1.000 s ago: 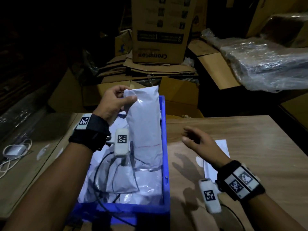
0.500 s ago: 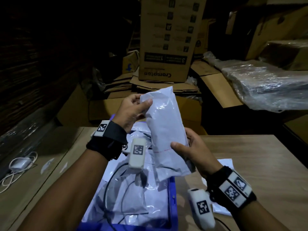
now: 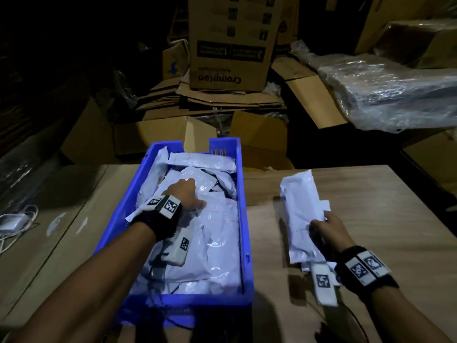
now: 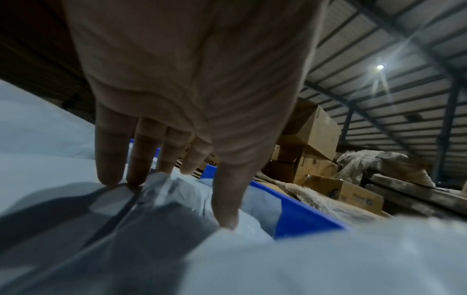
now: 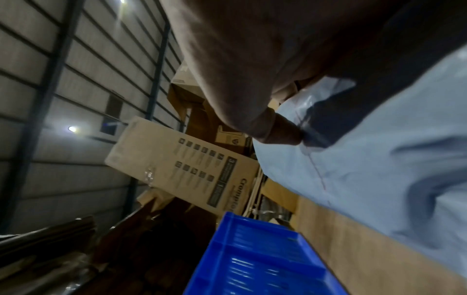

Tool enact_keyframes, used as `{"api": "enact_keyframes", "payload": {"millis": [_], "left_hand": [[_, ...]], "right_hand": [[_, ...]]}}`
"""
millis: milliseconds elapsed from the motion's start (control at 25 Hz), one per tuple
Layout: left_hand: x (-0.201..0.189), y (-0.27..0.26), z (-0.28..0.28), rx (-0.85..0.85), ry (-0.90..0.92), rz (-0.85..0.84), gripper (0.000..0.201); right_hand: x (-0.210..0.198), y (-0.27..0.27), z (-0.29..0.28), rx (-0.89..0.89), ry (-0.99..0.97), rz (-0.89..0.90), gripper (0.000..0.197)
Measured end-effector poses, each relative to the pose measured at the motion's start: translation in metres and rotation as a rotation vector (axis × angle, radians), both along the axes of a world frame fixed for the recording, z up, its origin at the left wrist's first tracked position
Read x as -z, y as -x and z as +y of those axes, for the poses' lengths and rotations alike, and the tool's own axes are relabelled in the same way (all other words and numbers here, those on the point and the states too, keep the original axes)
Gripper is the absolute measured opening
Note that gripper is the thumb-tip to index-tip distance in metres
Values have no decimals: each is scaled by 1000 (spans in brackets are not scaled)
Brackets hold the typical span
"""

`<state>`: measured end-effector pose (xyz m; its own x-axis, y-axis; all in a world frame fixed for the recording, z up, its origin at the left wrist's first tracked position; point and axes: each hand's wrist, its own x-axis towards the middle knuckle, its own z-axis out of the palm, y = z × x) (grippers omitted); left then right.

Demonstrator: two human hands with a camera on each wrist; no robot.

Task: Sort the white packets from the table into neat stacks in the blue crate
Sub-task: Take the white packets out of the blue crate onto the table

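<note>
Left hand (image 3: pixel 184 197) is inside the blue crate (image 3: pixel 243 219), palm down on the heap of white packets (image 3: pixel 217 233). Left wrist view: fingers (image 4: pixel 111 159) straight and slightly spread, tips touching the plastic, thumb tip pressed on a packet near the crate's right wall. Nothing gripped, just flat contact.

Right hand (image 3: pixel 329 230) is on the tabletop (image 3: pixel 395 219), to the right of the crate, holding a long white packet (image 3: pixel 300 211) at its near right edge. The packet lies lengthwise pointing away from the person, beside the crate but not touching it. Right wrist view shows the thumb (image 5: pixel 275 129) pressed on the packet's top face; the other fingers are hidden under or behind it, so it reads as a pinch grip. A flat white sheet or second packet (image 3: pixel 324 206) pokes out from under it on the right side; can't tell which.

Crate packets overlap at mixed angles, some crosswise at the far end.

Cardboard boxes (image 3: pixel 227 40) stacked behind the tabletop, white charger and cable (image 3: pixel 10 222) at far left.
</note>
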<state>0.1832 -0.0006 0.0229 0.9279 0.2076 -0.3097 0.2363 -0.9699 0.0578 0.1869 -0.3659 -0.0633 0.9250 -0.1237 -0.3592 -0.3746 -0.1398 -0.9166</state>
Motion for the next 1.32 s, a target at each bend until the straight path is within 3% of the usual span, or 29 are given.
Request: {"api": "enact_keyframes", "payload": {"millis": [120,200,280,360,480,680,800,920,1080,1320], "left_hand": [[8,5,-4,-27,11,-4,68],[7,8,-4,-72,109,-58,70],[6,11,-1,-162,326,-157,76],[7,13,6,-274,584,-249,75],[8,22,17,-385,827,-199,57],[6,37,11,-384,890,-67,24],[-4,36,7,-409,933,-213,22],[-30,25,9,-411,1044,-512,6],[-85,8,0,-295,1108,-893,19],[-141,-8,-23,-137,1219,-1025,21]], "right_hand": [[41,-3,-10,-5,196,64,42],[45,-1,-9,-58,364,85,35],[47,1,-8,-47,510,54,33],[53,1,-7,-19,583,34,49],[62,2,-5,-34,665,26,65],[62,6,4,-157,794,-17,50],[52,9,12,-278,817,-56,47],[32,12,26,-354,727,-181,45],[-21,15,48,-462,395,-359,34],[-113,14,80,-489,-122,-464,38]]}}
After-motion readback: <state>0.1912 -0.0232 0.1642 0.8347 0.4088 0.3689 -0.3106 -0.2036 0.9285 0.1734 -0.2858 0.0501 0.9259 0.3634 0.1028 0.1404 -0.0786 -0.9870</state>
